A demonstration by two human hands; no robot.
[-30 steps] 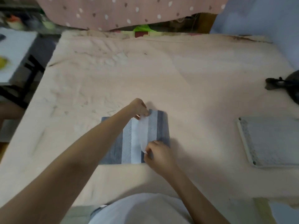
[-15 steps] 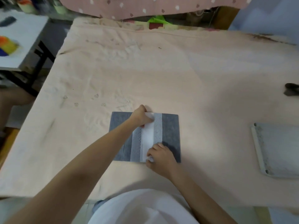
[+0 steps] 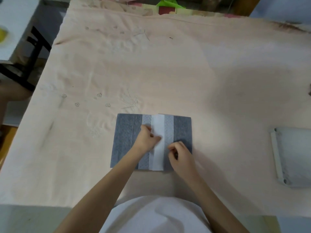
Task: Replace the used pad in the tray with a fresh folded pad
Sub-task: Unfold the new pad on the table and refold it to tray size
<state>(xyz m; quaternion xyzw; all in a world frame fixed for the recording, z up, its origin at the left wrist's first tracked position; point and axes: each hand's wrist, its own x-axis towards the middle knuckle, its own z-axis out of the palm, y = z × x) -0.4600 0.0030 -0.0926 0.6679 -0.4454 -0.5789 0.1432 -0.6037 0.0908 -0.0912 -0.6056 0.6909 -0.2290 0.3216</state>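
Observation:
The fresh pad point(image 3: 124, 140) lies flat on the table just in front of me, grey with lighter dotted bands and a white strip point(image 3: 158, 125) down its middle. My left hand point(image 3: 145, 140) rests on the pad left of the strip, its fingers pressing down and the thumb reaching onto the strip. On the pad to the right of the strip, my right hand point(image 3: 180, 156) has curled fingers whose tips pinch at the pad's surface. The pale tray point(image 3: 276, 155) sits at the right edge of view, with a light pad lying in it.
A peach cloth point(image 3: 168, 73) covers the table. A white side table point(image 3: 15, 22) with a black frame stands off the far left corner. Patterned fabric and green items line the far edge. A dark object point(image 3: 310, 91) pokes in at the right.
The white strip, held up at both ends earlier, now lies flat on the pad. My left hand came down from the strip's far end to the pad's middle; my right hand shifted right of the strip.

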